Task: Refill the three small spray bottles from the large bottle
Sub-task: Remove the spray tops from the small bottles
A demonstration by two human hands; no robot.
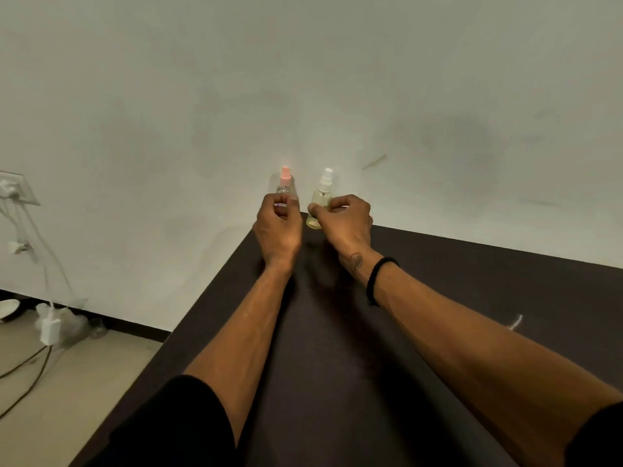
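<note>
Forearms reach over the dark surface: left hand grips the pink-capped bottle, right hand grips the white-capped bottle. Judged step: positioning bottles; next, uncapping.

Wall socket w/ cables, floor adapter

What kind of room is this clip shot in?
Probably a plain room at home: a dark brown wooden table against a bare pale wall, a wall socket trailing white charger cables.
</note>
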